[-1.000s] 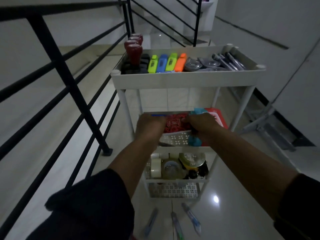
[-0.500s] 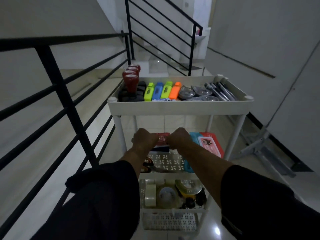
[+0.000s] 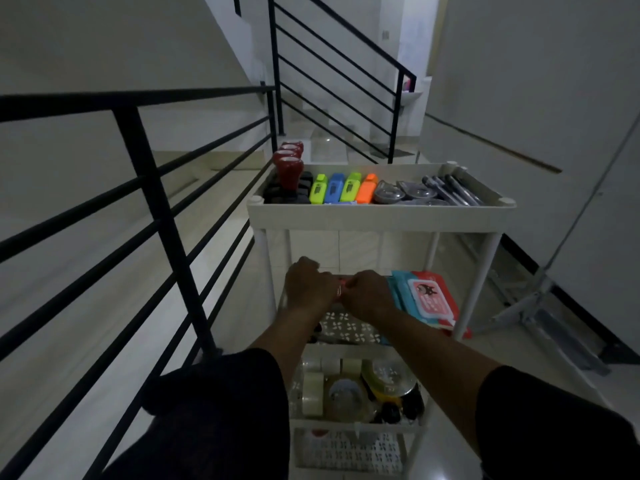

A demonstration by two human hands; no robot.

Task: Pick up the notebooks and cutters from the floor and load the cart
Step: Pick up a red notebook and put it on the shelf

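Note:
A white three-tier cart (image 3: 381,218) stands in front of me. Both arms reach into its middle shelf. My left hand (image 3: 310,287) and my right hand (image 3: 367,296) are side by side, fingers curled over a red notebook (image 3: 341,281) at the shelf's left; only a sliver of it shows between them. To the right on the same shelf lies a stack of blue and red notebooks (image 3: 427,301). The top tray holds green, blue and orange cutters (image 3: 343,188). No floor items are in view.
Black stair railing (image 3: 156,209) runs close along the left. The top tray also holds red-topped stamps (image 3: 287,168) and grey tools (image 3: 450,190). Tape rolls (image 3: 313,393) and jars fill the bottom shelf. A grey metal stand (image 3: 540,306) leans at the wall on the right.
The view tilted up, so the pens on the floor left the frame. Both hands pushed the red notebook deeper into the middle shelf and closed together over it.

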